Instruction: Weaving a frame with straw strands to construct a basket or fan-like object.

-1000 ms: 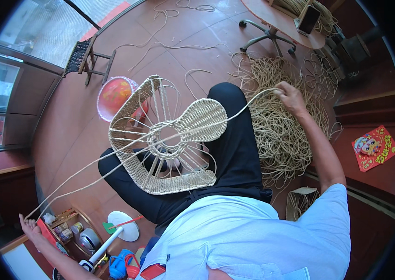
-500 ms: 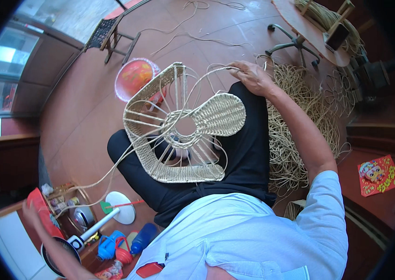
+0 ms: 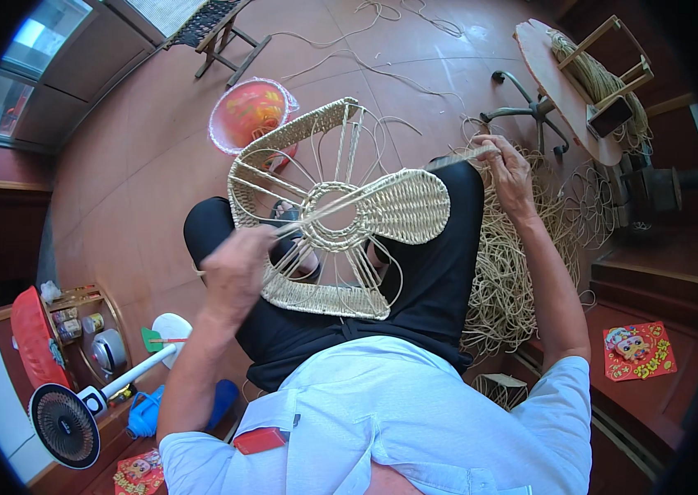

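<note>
Across my thighs lies a woven straw-cord piece (image 3: 406, 206), with a rounded paddle-shaped panel, a central ring and a bent woven border joined to the ring by cord spokes. My left hand (image 3: 237, 268), smeared by motion, is closed at the border's left side. From it a straw cord (image 3: 316, 216) runs taut and slanting over the ring toward my right hand (image 3: 509, 177). That hand is above my right knee, its fingers closed on the cord, which looks blurred there. Part of the border is hidden behind my left hand.
A large heap of loose cord (image 3: 509, 272) lies on the floor right of my leg. A red basin (image 3: 251, 115) stands ahead, near a folding stool (image 3: 229, 49). At left are a fan (image 3: 66, 425) and a shelf of jars (image 3: 85, 330). A round table (image 3: 542, 62) is at far right.
My left hand has come from the far lower left to the woven piece. My right hand has moved right and slightly down, and the slack cord is now drawn straight across the ring.
</note>
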Demonstrator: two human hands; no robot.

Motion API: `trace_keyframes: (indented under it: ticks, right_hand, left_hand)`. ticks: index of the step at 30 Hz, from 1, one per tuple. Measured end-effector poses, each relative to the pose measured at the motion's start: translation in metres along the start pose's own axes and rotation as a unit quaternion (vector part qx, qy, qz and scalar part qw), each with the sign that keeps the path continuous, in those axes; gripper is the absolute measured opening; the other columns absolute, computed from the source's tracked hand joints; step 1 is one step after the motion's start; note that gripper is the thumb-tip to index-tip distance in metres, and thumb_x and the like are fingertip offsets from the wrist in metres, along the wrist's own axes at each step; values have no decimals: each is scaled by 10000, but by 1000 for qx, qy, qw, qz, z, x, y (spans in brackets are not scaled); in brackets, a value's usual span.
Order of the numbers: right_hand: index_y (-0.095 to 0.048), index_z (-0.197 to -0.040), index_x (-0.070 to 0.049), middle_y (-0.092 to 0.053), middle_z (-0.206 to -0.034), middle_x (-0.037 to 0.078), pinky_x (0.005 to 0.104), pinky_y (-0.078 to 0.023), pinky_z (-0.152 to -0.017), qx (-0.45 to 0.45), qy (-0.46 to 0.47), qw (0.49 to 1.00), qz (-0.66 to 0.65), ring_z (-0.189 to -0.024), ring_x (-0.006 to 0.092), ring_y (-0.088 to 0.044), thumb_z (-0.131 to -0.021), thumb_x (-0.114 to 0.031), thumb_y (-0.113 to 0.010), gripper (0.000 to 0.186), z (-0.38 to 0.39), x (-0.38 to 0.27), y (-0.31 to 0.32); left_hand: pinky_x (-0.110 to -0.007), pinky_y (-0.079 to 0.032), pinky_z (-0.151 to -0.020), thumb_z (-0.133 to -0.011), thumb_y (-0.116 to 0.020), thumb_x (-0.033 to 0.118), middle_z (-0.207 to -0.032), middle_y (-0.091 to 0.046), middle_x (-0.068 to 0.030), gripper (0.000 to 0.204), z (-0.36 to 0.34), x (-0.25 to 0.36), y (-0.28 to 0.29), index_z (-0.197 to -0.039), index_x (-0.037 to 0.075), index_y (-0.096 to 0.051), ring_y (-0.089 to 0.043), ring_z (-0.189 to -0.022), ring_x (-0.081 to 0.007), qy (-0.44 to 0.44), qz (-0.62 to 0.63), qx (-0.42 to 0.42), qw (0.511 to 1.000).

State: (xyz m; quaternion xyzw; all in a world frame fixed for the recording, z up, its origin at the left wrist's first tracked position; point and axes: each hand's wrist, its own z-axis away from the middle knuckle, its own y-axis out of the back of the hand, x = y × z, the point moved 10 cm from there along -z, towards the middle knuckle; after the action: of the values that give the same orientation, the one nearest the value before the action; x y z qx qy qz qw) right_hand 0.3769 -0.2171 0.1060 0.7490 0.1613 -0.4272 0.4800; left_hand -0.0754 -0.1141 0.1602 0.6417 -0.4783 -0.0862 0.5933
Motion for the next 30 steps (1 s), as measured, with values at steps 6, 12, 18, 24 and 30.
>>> trace_keyframes:
  ticks: [6,12,18,24,30]
  right_hand:
    - [-755,-1092,-44,-647,-867,-22,254,-483,-732,-5,0,998,-62,-813,60,-571,-1122,-261,-634,251,11,-33,22]
    - [-754,-1089,-49,-602,-866,-62,224,-428,-709,-125,-3,985,-120,-796,34,-520,-1076,-247,-697,207,22,-79,-6]
    - [-670,-1249,-30,-488,-846,-79,232,-373,-683,-347,-55,917,-187,-745,48,-433,-970,-274,-754,380,53,-135,-44]
    - [-649,-1170,-33,-680,-982,156,411,-561,-786,-361,153,915,-93,-917,331,-712,-1090,-209,-627,195,96,-228,-96]
    - [-674,-1109,-11,-682,-967,160,402,-565,-775,-305,143,939,-66,-874,337,-722,-1078,-182,-662,174,95,-201,-93]
  left_hand:
    - [-466,-552,-801,-1137,-559,356,-1039,-746,-175,318,31,-172,221,-1184,100,-742,-730,-928,-372,216,-268,188,920]
    - [-501,-579,-846,-1080,-577,352,-1098,-794,-144,320,126,-300,377,-1317,175,-701,-760,-1010,-407,442,-439,191,759]
    - [-453,-475,-1171,-831,-794,9,-1516,-621,-205,756,71,-256,203,-1551,63,-571,-596,-1401,-337,324,-185,-65,925]
    - [-440,-475,-1144,-1036,-734,210,-1449,-636,-217,603,-25,90,-2,-1577,49,-521,-611,-1377,-335,70,328,-111,936]
    - [-440,-594,-749,-1065,-631,110,-1093,-789,-93,213,3,50,23,-1251,133,-732,-766,-852,-311,18,86,-56,995]
